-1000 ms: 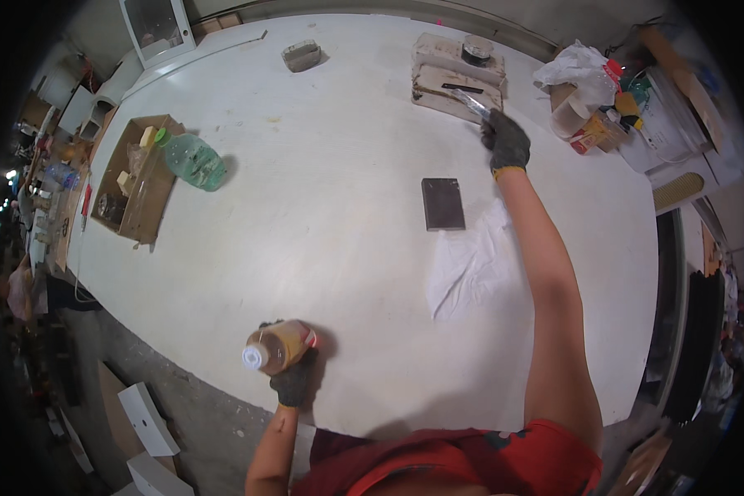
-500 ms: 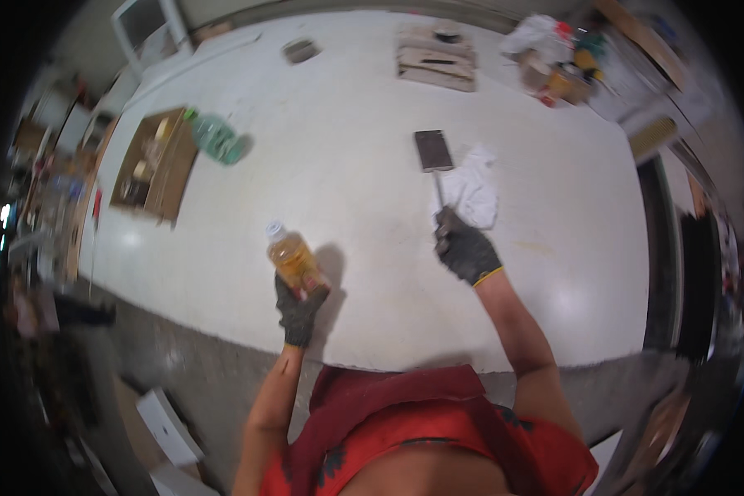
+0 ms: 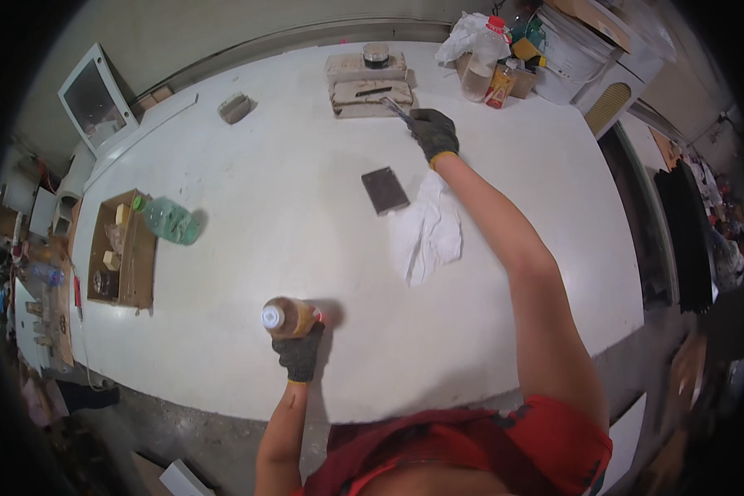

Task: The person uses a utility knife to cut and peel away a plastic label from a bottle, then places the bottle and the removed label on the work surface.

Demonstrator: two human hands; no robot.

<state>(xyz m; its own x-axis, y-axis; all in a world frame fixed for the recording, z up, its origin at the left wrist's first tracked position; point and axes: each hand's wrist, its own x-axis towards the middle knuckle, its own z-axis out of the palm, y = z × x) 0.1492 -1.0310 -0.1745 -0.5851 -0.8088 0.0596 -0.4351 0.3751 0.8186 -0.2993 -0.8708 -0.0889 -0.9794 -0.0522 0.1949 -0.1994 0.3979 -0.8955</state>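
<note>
A broad white table is filling the middle of the frame, its near edge curving past the person's red clothing, its far edge running below a pale wall. At lower centre-left, the left hand, in a dark knit glove, is clasping a rounded amber bottle close to the near edge, its white cap facing the camera. At upper centre-right, the right hand, in a matching yellow-cuffed glove, is gripping a thin, shiny metal tool; its tip is pointing at a pale, rough-faced block, and contact cannot be told. A slim black bar is lying on the block, a round dark container sitting behind it. Near centre, a flat, dark rectangular slab is resting just beside a crumpled white cloth. A wide stretch of smooth tabletop is separating the slab from the amber bottle and from an open cardboard box at left, where a translucent green bottle is lying beside the box.
</note>
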